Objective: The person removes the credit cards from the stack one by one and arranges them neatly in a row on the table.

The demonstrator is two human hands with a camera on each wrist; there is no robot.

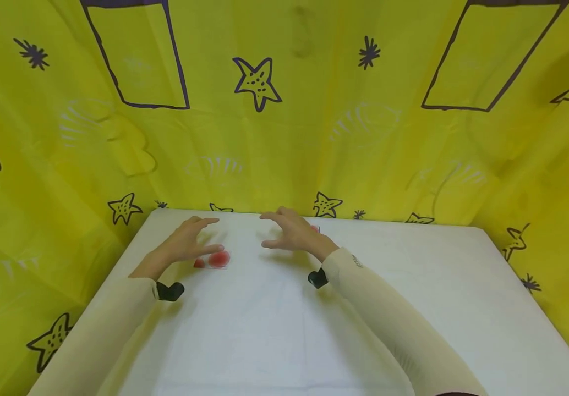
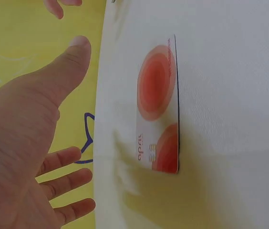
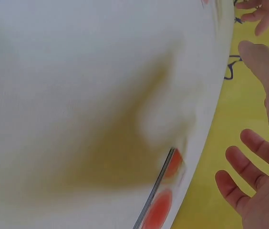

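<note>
My left hand [image 1: 185, 242] is held over the white tabletop, thumb and fingers spread apart and holding nothing. Close by its thumb, a white bank card [image 2: 156, 86] with red ovals and a small chip lies flat; the hand hides part of it in the head view. To the right, my right hand [image 1: 293, 231] faces the left one, its thumb and fingers also parted around nothing. Beyond that hand, mostly hidden by it in the head view, lies a stack of similar red-and-white cards [image 3: 157, 207], its layered edge showing in the right wrist view.
The white table [image 1: 413, 286] reaches back to a yellow curtain [image 1: 294, 143] printed with dark starfish, which hangs along its far edge and both sides. Dark wrist devices [image 1: 169, 291] sit at both cream sleeves [image 1: 378, 308].
</note>
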